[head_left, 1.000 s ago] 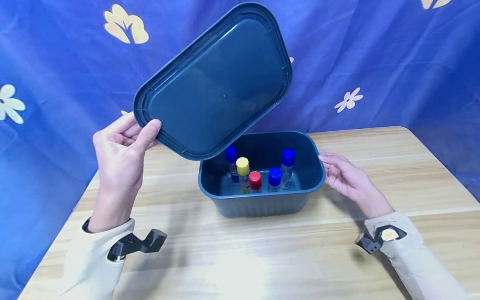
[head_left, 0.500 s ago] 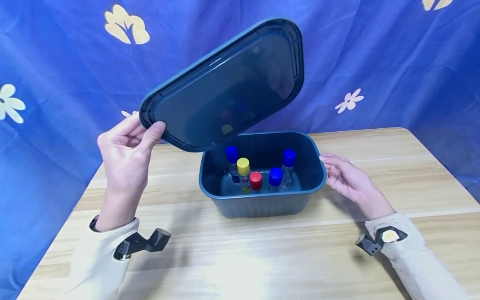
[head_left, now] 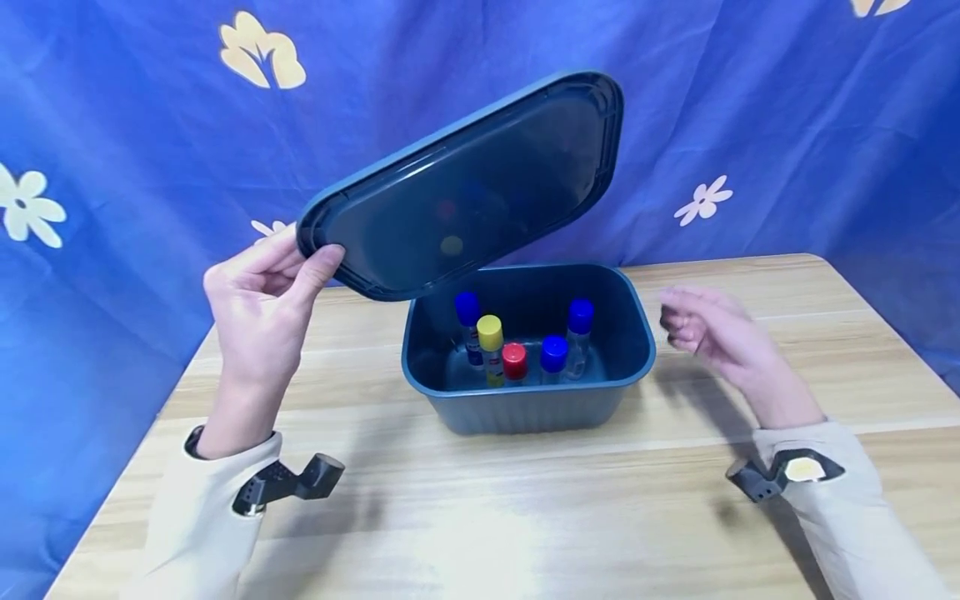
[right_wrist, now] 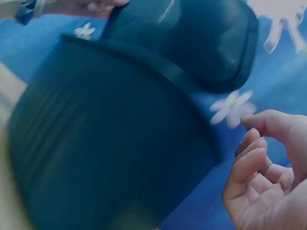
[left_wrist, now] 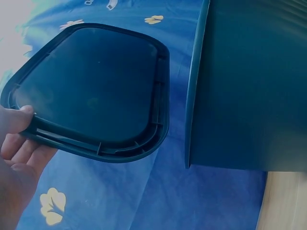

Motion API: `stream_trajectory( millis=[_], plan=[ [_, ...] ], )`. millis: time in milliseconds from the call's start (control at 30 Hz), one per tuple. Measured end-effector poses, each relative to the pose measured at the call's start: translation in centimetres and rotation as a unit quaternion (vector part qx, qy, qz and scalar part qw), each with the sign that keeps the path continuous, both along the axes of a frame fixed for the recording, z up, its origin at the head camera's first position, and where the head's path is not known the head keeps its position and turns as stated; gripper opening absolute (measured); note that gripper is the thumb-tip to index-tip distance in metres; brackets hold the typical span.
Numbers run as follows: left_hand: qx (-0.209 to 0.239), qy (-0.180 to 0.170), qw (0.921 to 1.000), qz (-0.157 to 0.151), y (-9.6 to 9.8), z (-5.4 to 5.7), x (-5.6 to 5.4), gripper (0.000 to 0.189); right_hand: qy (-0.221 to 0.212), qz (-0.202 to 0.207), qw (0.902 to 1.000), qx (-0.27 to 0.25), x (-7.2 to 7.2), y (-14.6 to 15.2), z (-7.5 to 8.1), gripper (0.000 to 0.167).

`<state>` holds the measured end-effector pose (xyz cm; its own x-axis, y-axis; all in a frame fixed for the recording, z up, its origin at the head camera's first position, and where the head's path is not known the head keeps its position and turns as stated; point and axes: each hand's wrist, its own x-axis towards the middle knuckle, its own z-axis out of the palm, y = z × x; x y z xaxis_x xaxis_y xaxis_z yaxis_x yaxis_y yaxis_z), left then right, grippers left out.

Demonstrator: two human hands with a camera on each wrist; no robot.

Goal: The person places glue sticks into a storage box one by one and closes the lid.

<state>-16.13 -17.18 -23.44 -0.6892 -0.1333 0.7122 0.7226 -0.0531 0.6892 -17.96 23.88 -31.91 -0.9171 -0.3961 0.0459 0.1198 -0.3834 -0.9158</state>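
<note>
A dark blue-green lid [head_left: 480, 187] is held tilted in the air by my left hand [head_left: 262, 292], thumb on its underside at the left corner. Below and partly behind it, the matching plastic box [head_left: 525, 410] stands on the table without its cover. Inside stand several small clear bottles: one with a yellow cap [head_left: 490, 332], one with a red cap [head_left: 514, 361], and others with blue caps [head_left: 554, 353]. My right hand [head_left: 720, 342], blurred in the head view, is just right of the box and apart from it. In the right wrist view its fingers [right_wrist: 247, 165] are loosely curled around nothing.
The wood-grain table [head_left: 360, 500] carries the box near its back edge. A blue cloth [head_left: 150, 167] with pale flower prints hangs behind and at the sides. A wrist camera [head_left: 288, 483] sits on each sleeve.
My left hand has moved slightly right and tipped the lid lower and flatter over the box. My right hand has let go of the box's right rim and drawn away to the right.
</note>
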Motion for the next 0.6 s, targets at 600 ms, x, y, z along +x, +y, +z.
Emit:
stream_trajectory(
  millis=[600],
  plan=[
    [-0.173,0.077,0.9757,0.11,0.3,-0.8,0.3,0.018,-0.047,0.073,0.9961,0.012,-1.3,-2.0,7.8,0.044]
  ],
)
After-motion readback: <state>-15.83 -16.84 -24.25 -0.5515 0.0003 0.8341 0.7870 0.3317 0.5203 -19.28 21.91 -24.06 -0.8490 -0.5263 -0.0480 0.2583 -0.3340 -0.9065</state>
